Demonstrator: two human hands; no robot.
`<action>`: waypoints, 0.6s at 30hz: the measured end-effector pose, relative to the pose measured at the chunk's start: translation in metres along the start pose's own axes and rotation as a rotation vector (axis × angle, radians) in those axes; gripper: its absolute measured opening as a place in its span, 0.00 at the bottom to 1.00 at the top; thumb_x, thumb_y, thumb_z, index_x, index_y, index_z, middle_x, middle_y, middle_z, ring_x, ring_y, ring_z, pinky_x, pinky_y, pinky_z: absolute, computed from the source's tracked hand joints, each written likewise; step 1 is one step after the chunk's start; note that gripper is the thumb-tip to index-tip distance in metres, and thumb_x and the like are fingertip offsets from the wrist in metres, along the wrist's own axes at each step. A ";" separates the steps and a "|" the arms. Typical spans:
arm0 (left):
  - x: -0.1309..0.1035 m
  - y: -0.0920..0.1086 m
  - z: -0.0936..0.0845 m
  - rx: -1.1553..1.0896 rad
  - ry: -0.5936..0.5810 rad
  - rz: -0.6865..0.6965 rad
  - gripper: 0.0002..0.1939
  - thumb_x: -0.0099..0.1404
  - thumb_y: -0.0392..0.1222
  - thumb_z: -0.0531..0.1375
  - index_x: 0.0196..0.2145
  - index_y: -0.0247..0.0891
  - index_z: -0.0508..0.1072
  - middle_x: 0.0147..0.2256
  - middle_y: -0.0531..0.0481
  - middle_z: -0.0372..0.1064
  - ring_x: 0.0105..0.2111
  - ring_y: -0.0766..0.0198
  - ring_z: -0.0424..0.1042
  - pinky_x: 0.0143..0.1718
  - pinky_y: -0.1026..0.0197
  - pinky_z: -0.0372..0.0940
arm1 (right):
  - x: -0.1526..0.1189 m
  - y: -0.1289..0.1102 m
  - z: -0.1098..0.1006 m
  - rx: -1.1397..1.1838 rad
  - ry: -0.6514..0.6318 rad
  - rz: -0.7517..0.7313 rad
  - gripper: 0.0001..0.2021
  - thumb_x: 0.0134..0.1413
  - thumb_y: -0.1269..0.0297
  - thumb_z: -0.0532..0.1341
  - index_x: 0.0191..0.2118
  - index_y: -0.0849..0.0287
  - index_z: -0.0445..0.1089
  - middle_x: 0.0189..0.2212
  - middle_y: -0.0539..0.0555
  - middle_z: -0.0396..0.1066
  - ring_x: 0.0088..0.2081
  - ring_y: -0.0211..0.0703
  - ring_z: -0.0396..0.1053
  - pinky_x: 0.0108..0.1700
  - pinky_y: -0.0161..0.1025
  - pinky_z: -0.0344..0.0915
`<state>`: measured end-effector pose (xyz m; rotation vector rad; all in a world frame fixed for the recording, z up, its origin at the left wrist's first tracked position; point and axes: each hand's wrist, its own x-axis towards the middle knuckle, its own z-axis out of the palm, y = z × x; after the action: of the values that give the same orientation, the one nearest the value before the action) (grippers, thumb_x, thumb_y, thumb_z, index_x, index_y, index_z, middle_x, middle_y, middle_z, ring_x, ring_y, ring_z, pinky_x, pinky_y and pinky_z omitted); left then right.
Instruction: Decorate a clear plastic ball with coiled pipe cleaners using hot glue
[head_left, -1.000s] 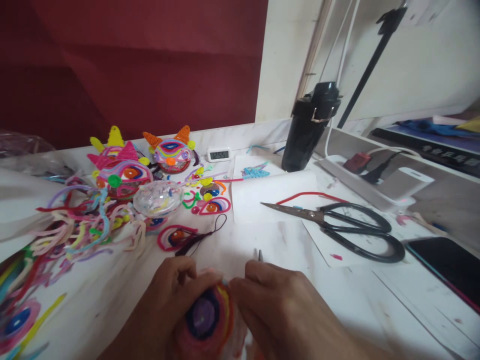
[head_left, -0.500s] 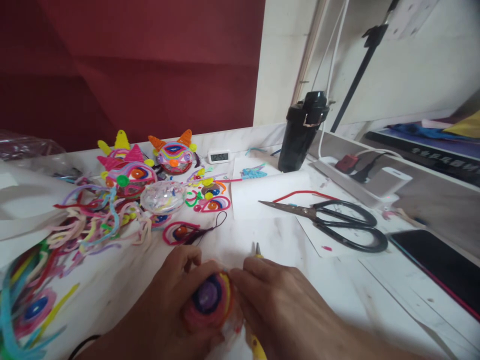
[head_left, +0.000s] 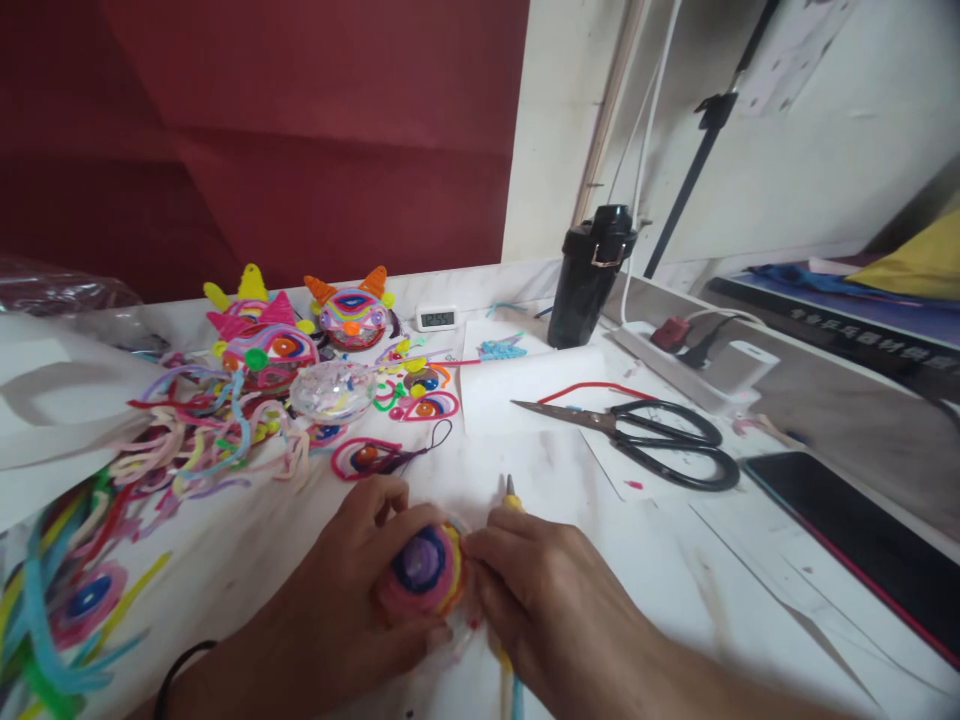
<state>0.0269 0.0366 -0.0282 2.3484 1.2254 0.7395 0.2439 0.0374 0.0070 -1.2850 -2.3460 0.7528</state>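
My left hand (head_left: pixel 341 580) is closed round a clear plastic ball (head_left: pixel 465 622) near the front of the table. On the ball sits a round eye (head_left: pixel 420 565) of coiled pipe cleaners, with a purple middle and navy, pink and yellow rings. My right hand (head_left: pixel 536 570) touches the right edge of the ball with its fingertips. It also grips a yellow-handled tool (head_left: pixel 513 498) whose pointed metal tip sticks out past the fingers; its exact kind is hidden. What the right fingertips pinch at the edge is too small to tell.
Black scissors (head_left: pixel 652 438) and a phone (head_left: pixel 847 540) lie at right. Behind stand a black bottle (head_left: pixel 589 285), a power strip (head_left: pixel 686 370) and a small clock (head_left: pixel 436 318). Loose pipe cleaners (head_left: pixel 217 440), another clear ball (head_left: pixel 334 390) and finished pipe-cleaner faces (head_left: pixel 351 318) are at left.
The view has shifted slightly. Both hands stay at the ball, the left tilting it a little, with its thumb now showing along the lower edge.
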 end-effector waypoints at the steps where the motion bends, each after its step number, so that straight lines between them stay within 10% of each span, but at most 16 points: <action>1: 0.000 0.000 0.000 -0.001 -0.004 -0.003 0.32 0.57 0.40 0.65 0.58 0.55 0.64 0.50 0.49 0.57 0.48 0.52 0.65 0.49 0.51 0.67 | -0.001 -0.001 0.000 0.013 0.014 -0.003 0.09 0.56 0.79 0.58 0.29 0.62 0.73 0.28 0.54 0.73 0.29 0.43 0.71 0.30 0.37 0.61; 18: -0.001 -0.006 -0.005 0.114 -0.033 0.124 0.30 0.65 0.55 0.64 0.61 0.53 0.59 0.56 0.47 0.64 0.56 0.46 0.65 0.59 0.45 0.61 | -0.014 0.002 0.009 0.213 0.105 0.014 0.12 0.61 0.72 0.55 0.42 0.60 0.76 0.38 0.61 0.78 0.37 0.51 0.77 0.39 0.44 0.71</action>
<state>0.0197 0.0393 -0.0280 2.5382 1.1440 0.6835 0.2477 0.0240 -0.0018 -1.2190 -2.1132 0.8904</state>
